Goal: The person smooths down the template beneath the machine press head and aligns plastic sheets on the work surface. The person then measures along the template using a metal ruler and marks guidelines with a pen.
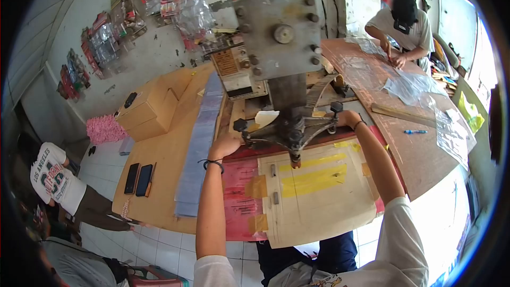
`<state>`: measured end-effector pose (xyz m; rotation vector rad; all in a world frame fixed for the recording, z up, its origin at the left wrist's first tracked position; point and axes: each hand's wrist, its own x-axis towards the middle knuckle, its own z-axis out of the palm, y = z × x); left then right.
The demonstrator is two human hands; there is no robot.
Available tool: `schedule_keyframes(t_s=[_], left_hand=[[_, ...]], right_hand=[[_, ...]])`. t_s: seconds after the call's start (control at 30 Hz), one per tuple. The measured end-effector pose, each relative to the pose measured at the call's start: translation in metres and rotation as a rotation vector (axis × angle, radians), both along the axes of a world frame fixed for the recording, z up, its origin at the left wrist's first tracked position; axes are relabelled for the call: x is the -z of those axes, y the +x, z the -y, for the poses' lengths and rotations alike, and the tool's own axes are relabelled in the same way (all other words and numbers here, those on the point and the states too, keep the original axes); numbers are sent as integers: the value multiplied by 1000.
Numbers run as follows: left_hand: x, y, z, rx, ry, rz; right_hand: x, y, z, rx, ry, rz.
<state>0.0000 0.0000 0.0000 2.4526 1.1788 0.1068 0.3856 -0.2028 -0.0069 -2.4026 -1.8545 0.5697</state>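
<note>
My left hand (226,146) is closed beside the left end of a metal press head (295,130), close to its black knob (240,125). My right hand (349,119) is closed at the head's right end, near the other black knob (336,107). What lies under the fingers of both hands is hidden. Between my forearms, a cream board (319,204) with yellow strips and brown tape lies on a red board (239,186). The press head stands over the cream board's far edge.
Long bluish plastic sheets (194,165) lie at left, with two phones (143,180) and a cardboard box (149,109) beyond. A control box (239,69) stands behind the press. At right, a co-worker (409,26) handles clear plastic (406,87) near a blue pen (415,132). Another person (61,180) stands left.
</note>
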Motion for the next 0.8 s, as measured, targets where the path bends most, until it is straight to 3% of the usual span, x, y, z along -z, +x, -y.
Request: schedule_keyframes(t_s=[0.07,0.13,0.2,0.43,0.8], left_hand=[[-10,-14,5,-36,-24,20],[-15,13,12,-39,28,46],[14,8,-3,-8,83,110],[24,8,-16,-92,170,-56],[24,6,-11,-120,269,-76]], right_hand=[[-16,-30,2,166,-53,-6],[-46,-24,12,160,-37,5],[-42,-23,15,138,-60,-18],[-36,-17,14,-33,47,-89],[-33,-15,13,-77,82,-154]])
